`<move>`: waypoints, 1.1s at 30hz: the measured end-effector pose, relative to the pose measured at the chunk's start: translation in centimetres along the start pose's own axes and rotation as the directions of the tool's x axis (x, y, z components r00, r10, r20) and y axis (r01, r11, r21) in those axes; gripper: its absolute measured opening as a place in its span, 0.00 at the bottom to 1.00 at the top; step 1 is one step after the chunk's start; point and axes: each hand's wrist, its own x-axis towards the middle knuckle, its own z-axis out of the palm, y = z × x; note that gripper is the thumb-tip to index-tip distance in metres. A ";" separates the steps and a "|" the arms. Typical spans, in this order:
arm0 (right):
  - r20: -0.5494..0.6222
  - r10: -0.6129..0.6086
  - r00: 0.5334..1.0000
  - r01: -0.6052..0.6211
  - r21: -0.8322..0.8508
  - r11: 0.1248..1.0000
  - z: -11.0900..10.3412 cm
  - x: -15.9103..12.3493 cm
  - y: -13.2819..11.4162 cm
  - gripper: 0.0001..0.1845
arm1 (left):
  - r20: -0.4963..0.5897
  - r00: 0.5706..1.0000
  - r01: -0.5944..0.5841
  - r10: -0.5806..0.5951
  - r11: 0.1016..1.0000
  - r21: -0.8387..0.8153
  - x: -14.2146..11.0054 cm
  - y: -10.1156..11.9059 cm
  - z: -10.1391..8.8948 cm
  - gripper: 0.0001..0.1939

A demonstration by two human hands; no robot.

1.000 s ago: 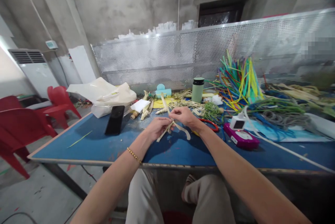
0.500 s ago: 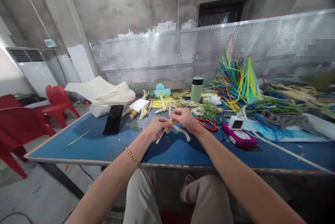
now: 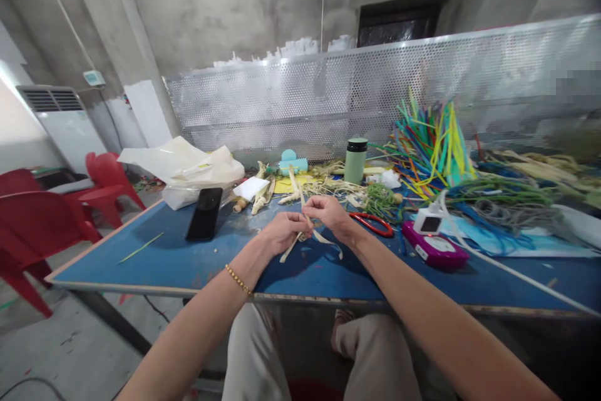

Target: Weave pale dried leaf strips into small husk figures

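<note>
Both hands work close together over the blue table (image 3: 188,269). My left hand (image 3: 283,233) is closed in a pinch on pale, flat strips of dried husk (image 3: 297,183). Touching it from the right, my right hand (image 3: 327,212) pinches the same strips just above. One end sticks up past the fingertips. Other ends hang below, one toward the lower left and one curling out to the right. A small knotted or folded part shows under the left fingers, though the fingertips hide most of it.
A black phone (image 3: 204,213) and plastic bag (image 3: 188,163) lie left. Behind stand a green bottle (image 3: 355,162) and pale husk scraps (image 3: 323,187). To the right are red-handled scissors (image 3: 373,224), a magenta box (image 3: 434,248), a white cable (image 3: 498,263) and colourful strips (image 3: 436,151).
The upright end of the strip now leans left and shows longer above my fingers. The right-hand end has shifted its curl. Both hands keep their pinch, and the view has moved slightly.
</note>
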 end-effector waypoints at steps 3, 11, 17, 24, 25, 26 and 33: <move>0.016 0.003 1.000 -0.003 0.003 1.000 0.0 0.0 -0.1 0.13 | 0.023 1.000 0.002 -0.003 1.000 0.010 -0.1 0.1 0.0 0.13; 0.058 -0.017 0.998 0.022 -0.093 0.995 -1.3 -0.1 -1.2 0.17 | -0.040 0.996 -0.080 0.079 0.996 -0.036 -0.1 1.2 -0.7 0.11; 0.135 -0.051 0.990 0.077 -0.200 0.977 -1.9 -0.4 -1.5 0.10 | -0.022 0.982 -0.185 0.186 0.982 0.022 -0.3 1.3 -0.4 0.12; 0.149 -0.083 0.985 0.124 -0.293 0.948 -1.8 -0.5 -1.6 0.08 | -0.055 0.975 -0.209 0.215 0.973 0.103 -0.2 0.8 -0.6 0.17; 0.151 -0.087 0.985 0.129 -0.299 0.946 -1.9 -0.6 -1.6 0.08 | -0.048 0.977 -0.200 0.206 0.973 0.118 -0.2 0.8 -0.6 0.17; 0.151 -0.085 0.985 0.128 -0.301 0.945 -2.0 -0.6 -1.6 0.09 | -0.040 0.980 -0.187 0.194 0.973 0.133 -0.3 0.8 -0.6 0.17; 0.074 -0.102 0.992 0.120 -0.306 0.944 -2.1 -0.6 -1.1 0.10 | 0.005 0.981 -0.191 0.195 0.953 0.234 -0.6 1.0 -0.7 0.15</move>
